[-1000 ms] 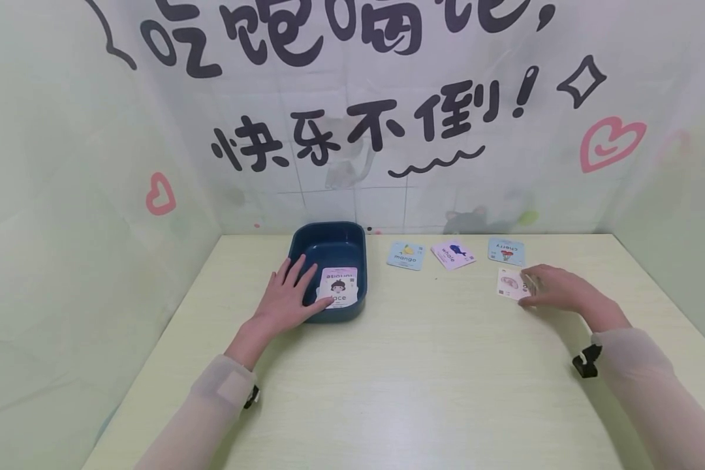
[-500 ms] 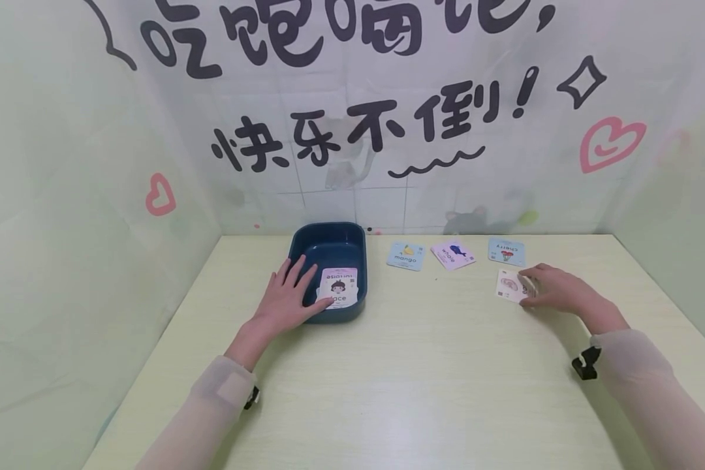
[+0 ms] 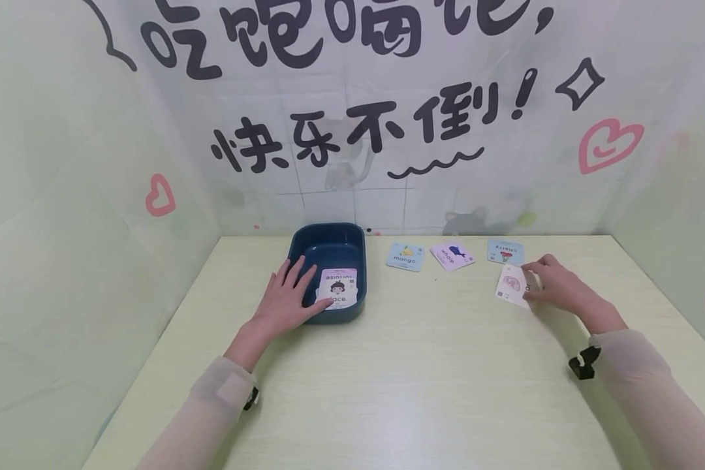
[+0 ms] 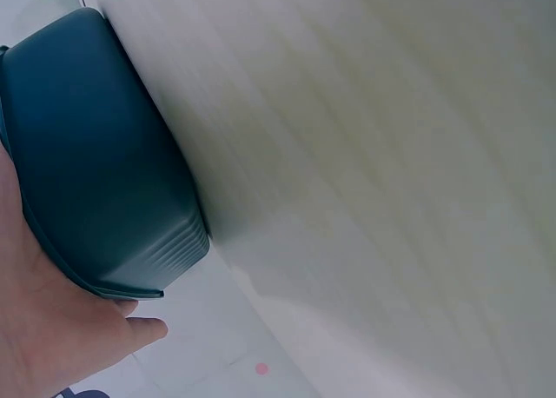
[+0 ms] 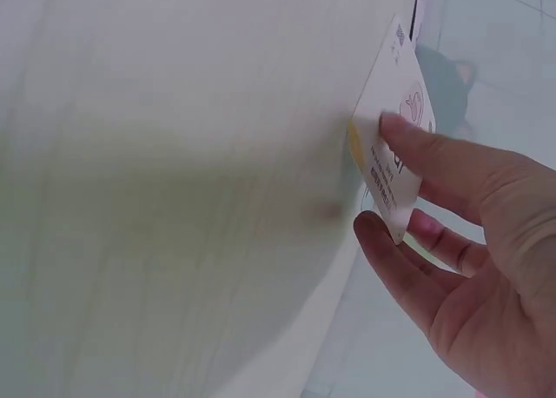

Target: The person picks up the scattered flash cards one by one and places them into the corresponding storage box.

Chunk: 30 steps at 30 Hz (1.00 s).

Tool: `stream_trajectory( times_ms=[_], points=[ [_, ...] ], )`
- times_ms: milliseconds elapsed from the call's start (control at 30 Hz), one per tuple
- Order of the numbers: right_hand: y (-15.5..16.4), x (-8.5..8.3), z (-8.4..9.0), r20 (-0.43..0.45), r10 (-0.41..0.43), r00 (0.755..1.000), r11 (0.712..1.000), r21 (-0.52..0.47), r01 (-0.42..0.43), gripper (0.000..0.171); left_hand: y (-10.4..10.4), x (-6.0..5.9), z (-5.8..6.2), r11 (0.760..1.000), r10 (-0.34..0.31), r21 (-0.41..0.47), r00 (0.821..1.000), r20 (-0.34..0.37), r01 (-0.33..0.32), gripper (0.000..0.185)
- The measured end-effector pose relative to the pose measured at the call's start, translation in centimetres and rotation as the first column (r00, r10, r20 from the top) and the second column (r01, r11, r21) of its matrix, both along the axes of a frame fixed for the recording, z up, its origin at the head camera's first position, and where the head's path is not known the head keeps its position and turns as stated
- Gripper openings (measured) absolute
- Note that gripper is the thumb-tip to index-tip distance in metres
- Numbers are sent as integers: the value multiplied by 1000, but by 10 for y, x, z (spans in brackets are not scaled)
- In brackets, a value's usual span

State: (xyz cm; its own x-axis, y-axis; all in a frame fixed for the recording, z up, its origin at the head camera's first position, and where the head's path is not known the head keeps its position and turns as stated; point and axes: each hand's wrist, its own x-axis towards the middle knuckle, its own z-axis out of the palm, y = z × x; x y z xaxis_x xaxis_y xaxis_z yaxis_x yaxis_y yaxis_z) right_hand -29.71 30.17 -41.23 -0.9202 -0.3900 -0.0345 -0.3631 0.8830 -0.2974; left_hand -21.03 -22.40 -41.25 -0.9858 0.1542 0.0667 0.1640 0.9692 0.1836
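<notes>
Fingers and thumb of the right hand (image 3: 555, 285) grip one white card (image 3: 512, 285), its edge tilted up off the tabletop (image 3: 423, 385) at about 2 o'clock. Three more cards lie flat in a row beyond it: mango (image 3: 405, 256), whale (image 3: 452, 254), cherry (image 3: 505, 251). At 10 o'clock, one blue tray (image 3: 329, 245) holds a face card (image 3: 337, 288); the left hand (image 3: 288, 297) rests on it, fingers straight, grip apart.

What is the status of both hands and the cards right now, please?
Left hand rests on blue tray, touching face card. Right hand pinches pink-picture card, lifted off table. Nothing in the way.
</notes>
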Motion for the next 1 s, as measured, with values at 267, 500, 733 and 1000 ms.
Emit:
stream_trajectory(
  times_ms=[267, 500, 733, 1000],
  points=[
    [-3, -3, 8, 85, -63, 994, 986, -149, 75, 29, -1, 1, -2, 1000, 5, 3, 1000, 2, -5, 91],
    [-10, -5, 14, 196, -71, 978, 945, -302, 129, 24, -1, 1, -2, 1000, 5, 13, 1000, 10, -5, 91],
    [-27, -6, 26, 209, -49, 977, 926, -357, 123, 27, -2, -1, -2, 1000, 5, 3, 1000, 19, -5, 91],
    [-59, -10, 37, 186, -15, 982, 919, -384, 87, 27, -2, -1, -1, 1000, 3, -3, 1000, 15, -3, 91]
  ],
)
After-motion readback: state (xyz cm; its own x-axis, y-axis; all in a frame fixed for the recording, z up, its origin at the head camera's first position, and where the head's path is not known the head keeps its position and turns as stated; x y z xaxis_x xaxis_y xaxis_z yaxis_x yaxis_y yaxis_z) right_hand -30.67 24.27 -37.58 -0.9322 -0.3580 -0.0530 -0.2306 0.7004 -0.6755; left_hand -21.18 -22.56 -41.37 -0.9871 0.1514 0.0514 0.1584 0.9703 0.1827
